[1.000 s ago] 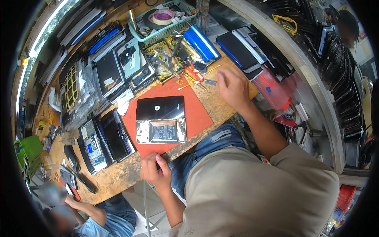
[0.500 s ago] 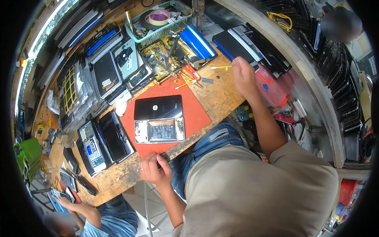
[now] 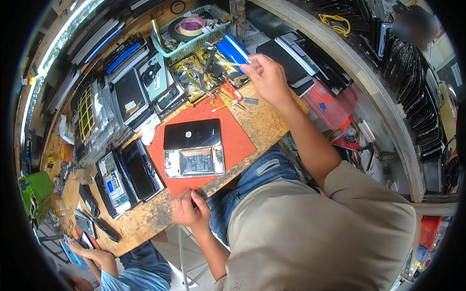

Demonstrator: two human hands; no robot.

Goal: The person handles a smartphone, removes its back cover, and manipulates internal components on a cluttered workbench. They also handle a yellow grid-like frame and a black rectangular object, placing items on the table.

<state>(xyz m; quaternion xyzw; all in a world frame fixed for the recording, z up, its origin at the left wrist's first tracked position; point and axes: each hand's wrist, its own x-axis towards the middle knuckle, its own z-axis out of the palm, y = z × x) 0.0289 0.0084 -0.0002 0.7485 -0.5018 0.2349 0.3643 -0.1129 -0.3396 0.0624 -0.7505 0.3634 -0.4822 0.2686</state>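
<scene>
A yellow swab (image 3: 233, 63), pinched in the right hand (image 3: 267, 80), could be soiled if brushed against nearby tools (image 3: 204, 75), while the left hand (image 3: 191, 208) is curled, contents unclear, near the opened phone (image 3: 195, 162) on the red mat (image 3: 238, 138)

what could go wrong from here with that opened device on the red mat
The opened device lies insides up on the red mat, so anything dropped could damage its bare parts. The glossy black panel lies right alongside, so a bump might shift or scratch it. The right hand, pinching a thin yellow stick, could knock the nearby red-handled tool.
</scene>
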